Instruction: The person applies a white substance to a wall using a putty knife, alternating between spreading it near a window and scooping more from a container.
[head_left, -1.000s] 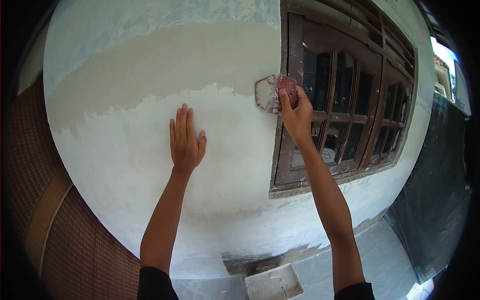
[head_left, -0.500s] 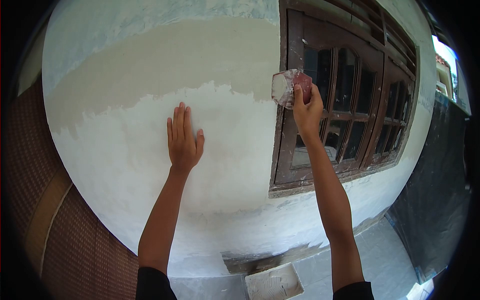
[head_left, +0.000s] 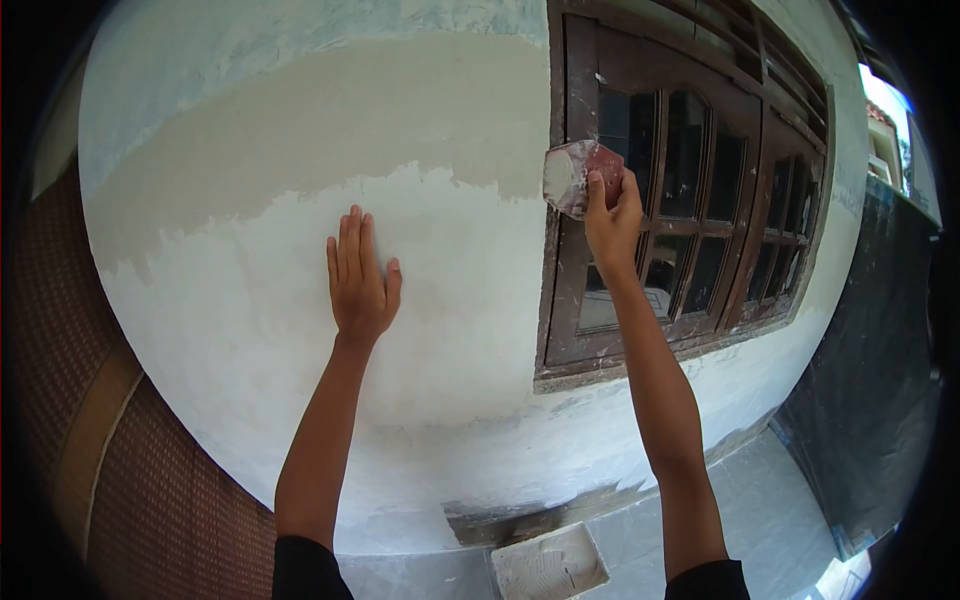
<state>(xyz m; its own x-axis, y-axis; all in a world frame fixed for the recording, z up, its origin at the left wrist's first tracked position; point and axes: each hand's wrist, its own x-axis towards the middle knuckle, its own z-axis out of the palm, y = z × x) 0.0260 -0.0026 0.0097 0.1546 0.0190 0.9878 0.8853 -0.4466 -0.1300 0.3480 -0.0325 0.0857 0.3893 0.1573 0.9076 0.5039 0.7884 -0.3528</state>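
My left hand [head_left: 361, 285] lies flat on the wall [head_left: 450, 300], its fingers stretched upward over the whiter coat just below a ragged edge. My right hand [head_left: 613, 225] grips a red putty spreader [head_left: 604, 160], thumb on the near face. Pale putty [head_left: 566, 180] covers the spreader's left part. In this view the spreader overlaps the left side of the brown window frame [head_left: 580, 90], close to where it meets the wall. A grey-beige band [head_left: 330, 110] of wall runs above the white coat.
A putty-smeared tray [head_left: 550, 562] sits on the grey tiled floor [head_left: 680, 530] at the wall's foot. Brown glazed shutters [head_left: 690, 250] fill the window at right. Woven brown panels [head_left: 170, 490] stand at left, a dark sheet [head_left: 870, 350] at far right.
The wall and window have shifted slightly left in view. My left hand appears a little further left; my right hand keeps its hold on the spreader at nearly the same spot.
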